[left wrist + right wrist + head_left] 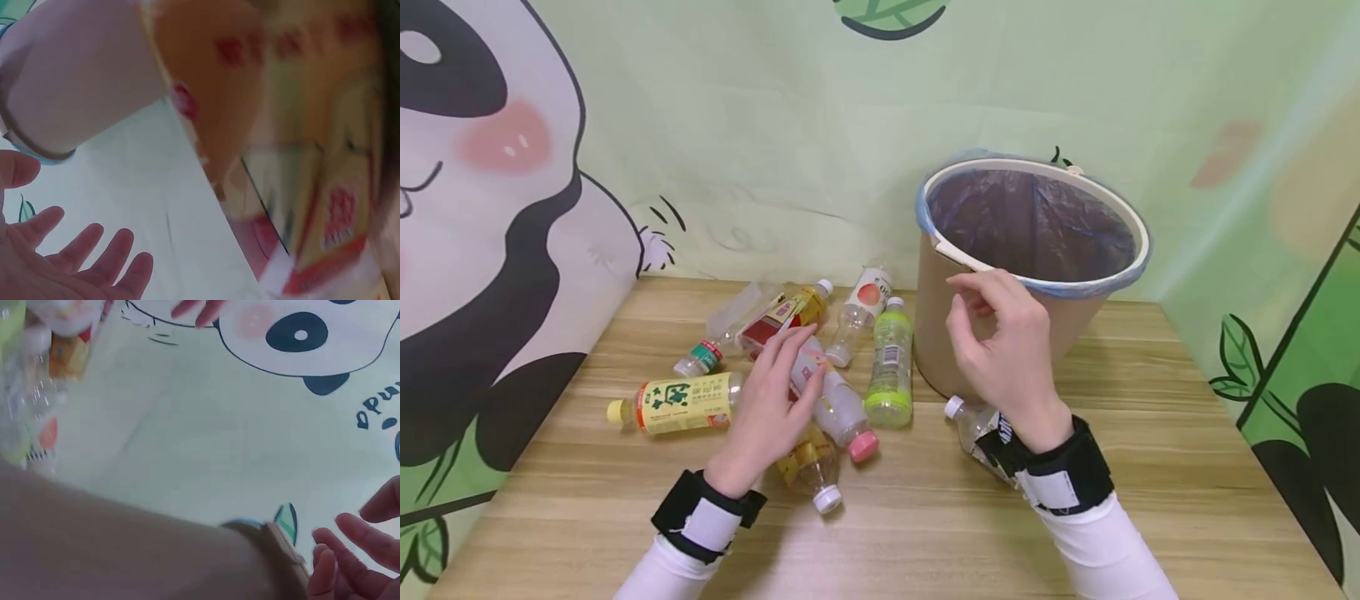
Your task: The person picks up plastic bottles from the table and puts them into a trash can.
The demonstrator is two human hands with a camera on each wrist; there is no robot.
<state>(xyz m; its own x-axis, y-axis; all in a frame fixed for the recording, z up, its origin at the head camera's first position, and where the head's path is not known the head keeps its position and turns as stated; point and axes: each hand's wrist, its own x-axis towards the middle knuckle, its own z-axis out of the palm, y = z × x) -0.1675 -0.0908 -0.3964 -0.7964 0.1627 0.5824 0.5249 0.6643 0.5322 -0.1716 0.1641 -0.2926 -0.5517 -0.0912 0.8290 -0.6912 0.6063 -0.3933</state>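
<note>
Bottles [838, 404] lie in a loose cluster on the wooden table [895, 542], to the left of a brown bin [942, 333]. The left hand [767, 408] hovers over the cluster, its fingers relaxed and spread from the thumb, holding nothing. Nearest to it are a pink-capped bottle [844, 415] just beside the thumb, a white-capped bottle [811, 467] with a brownish label partly hidden beneath the hand, and a yellow-labelled bottle [688, 403] on its side with its yellow cap pointing left. Farther back lie a green-labelled bottle [706, 357], a bottle with a yellow and red label, a peach-labelled bottle [867, 296] and a lime-green bottle [891, 362], the last near the foot of the bin.

The right hand [1011, 350] is raised in front of the bin, fingers loosely bent, with a narrow gap between thumb and fingertips and nothing held. Whether it touches the rim cannot be told. Below its wrist, a clear bottle [972, 427] with a white cap lies partly covered by the black strap [1086, 462].

A bluish liner [1030, 221] is folded over the bin's pale rim. Behind stands a green wall cloth [760, 167] with a panda drawing.
</note>
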